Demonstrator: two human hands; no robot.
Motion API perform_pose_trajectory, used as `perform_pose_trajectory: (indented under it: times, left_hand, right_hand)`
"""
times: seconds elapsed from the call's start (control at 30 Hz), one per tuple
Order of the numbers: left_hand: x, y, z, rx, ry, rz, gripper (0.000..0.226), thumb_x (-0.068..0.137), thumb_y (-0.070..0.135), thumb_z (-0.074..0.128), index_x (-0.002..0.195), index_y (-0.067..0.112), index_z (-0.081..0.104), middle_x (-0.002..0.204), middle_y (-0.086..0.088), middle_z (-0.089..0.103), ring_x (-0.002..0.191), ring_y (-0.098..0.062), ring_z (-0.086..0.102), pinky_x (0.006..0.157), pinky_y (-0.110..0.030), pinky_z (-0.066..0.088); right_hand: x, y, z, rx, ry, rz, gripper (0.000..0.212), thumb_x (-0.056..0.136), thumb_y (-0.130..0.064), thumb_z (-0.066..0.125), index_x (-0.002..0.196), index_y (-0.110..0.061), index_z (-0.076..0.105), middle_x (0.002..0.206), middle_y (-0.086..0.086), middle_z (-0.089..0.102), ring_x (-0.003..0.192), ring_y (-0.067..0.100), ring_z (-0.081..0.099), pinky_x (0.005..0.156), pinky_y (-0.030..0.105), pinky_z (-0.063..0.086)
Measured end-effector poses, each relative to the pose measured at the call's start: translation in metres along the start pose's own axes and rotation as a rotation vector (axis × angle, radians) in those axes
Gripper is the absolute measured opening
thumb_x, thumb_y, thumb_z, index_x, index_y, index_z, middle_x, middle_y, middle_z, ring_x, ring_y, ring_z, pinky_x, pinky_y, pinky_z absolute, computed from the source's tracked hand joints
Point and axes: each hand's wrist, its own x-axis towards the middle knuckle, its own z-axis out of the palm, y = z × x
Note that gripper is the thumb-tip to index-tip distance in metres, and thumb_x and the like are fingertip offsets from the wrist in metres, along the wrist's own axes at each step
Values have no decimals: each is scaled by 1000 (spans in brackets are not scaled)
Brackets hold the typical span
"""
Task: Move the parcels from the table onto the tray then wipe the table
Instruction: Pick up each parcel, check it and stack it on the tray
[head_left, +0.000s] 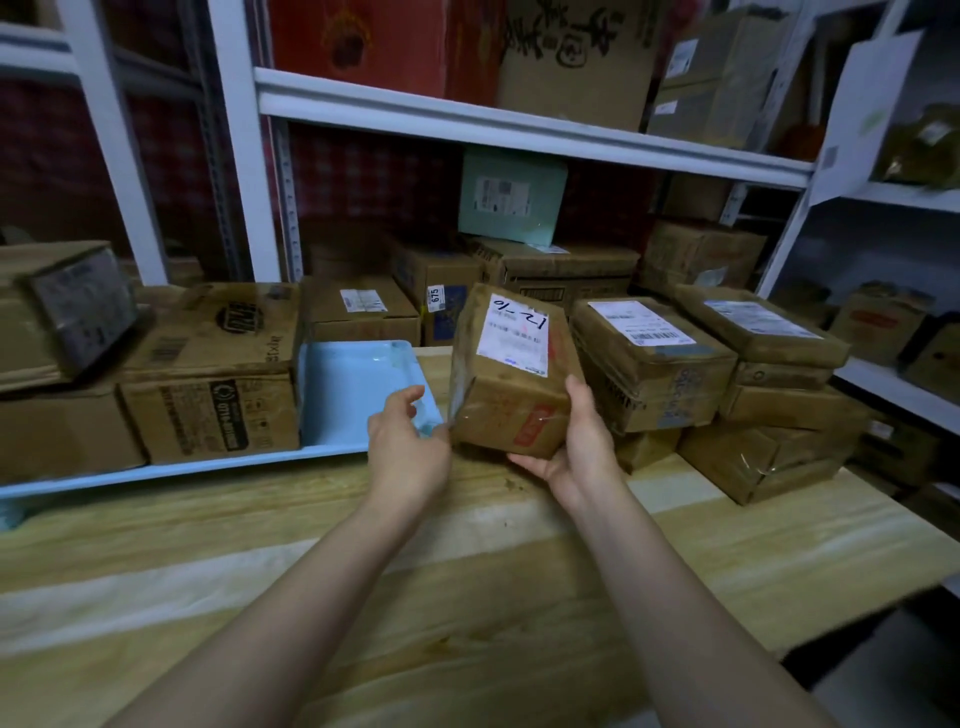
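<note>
A brown cardboard parcel (511, 374) with a white label hangs tilted above the wooden table (363, 597), just right of the light blue tray (358, 395). My right hand (576, 447) holds it from below and along its right side, thumb up the front face. At the parcel's lower left corner my left hand (408, 447) has its fingers curled beside the box; whether it grips the box is hidden. Two large cardboard boxes (213, 374) stand on the left part of the tray. Several taped parcels (654, 364) are stacked on the table to the right.
White metal shelving (519, 127) rises behind the table, packed with cardboard boxes and a pale green parcel (511, 195). Another shelf unit (893, 395) with boxes stands at the right. The near half of the table shows bare wood.
</note>
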Motion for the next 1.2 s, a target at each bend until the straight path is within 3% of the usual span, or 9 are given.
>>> perform_pose_trajectory:
  times: [0.27,0.33,0.43,0.53,0.67,0.8,0.97,1.1,1.2]
  left_hand:
    - [-27,-10,-27,-129,11,-10,23,93,17,59,115,20,65,73,3,65,76,-15,63,74,-30,47]
    - [-34,-5,-31,-206,17,-8,21,97,26,54,115,21,64,80,3,68,83,-13,64,75,-26,45]
    - [-44,6,-34,-272,-23,-9,23,101,36,43,113,31,62,106,5,66,101,-11,60,93,-31,44]
    - [-50,16,-39,-363,-23,-38,24,102,42,36,99,40,59,102,14,63,95,-4,59,92,-34,43]
    - [-52,21,-45,-436,-29,-111,35,100,49,32,128,35,50,109,3,66,91,-6,59,95,-36,43]
    - [-52,23,-48,-507,-51,-159,43,99,54,31,137,37,42,108,4,70,99,-11,60,104,-43,39]
    - [-52,26,-48,-525,-85,-168,45,97,59,33,137,39,40,111,6,69,103,-12,61,102,-45,41]
    - [-54,28,-46,-564,-104,-199,48,94,62,35,135,39,43,114,5,68,102,-12,63,90,-38,46]
    - [-55,30,-48,-613,-126,-218,49,93,64,34,133,39,49,112,3,66,98,-13,65,86,-36,48]
  right_hand:
    - [-32,12,-14,308,-120,-55,39,93,-33,63,129,-19,58,131,14,65,120,31,60,106,59,44]
    - [-40,16,-16,375,-166,-82,26,96,-27,58,119,-16,64,125,14,69,119,30,62,108,56,43]
    - [-49,24,-18,415,-236,-125,27,99,-24,50,110,-15,73,117,11,73,112,26,66,109,50,43]
    - [-56,30,-18,417,-293,-163,38,101,-22,44,97,-15,81,112,8,75,102,20,71,101,42,47]
    - [-60,28,-21,416,-315,-238,30,100,-22,47,118,-12,70,123,11,71,114,22,67,103,42,46]
    - [-59,24,-25,404,-328,-268,34,101,-32,48,115,-17,74,129,10,68,123,23,62,103,42,46]
    - [-55,25,-32,297,-335,-228,46,101,-39,47,140,-16,55,139,11,62,130,27,57,110,54,40]
    - [-57,25,-36,262,-361,-191,49,92,-38,61,136,-17,57,137,11,63,127,29,59,112,59,37]
    - [-59,27,-39,303,-348,-178,83,67,-40,88,139,-13,55,140,13,60,131,30,55,115,56,34]
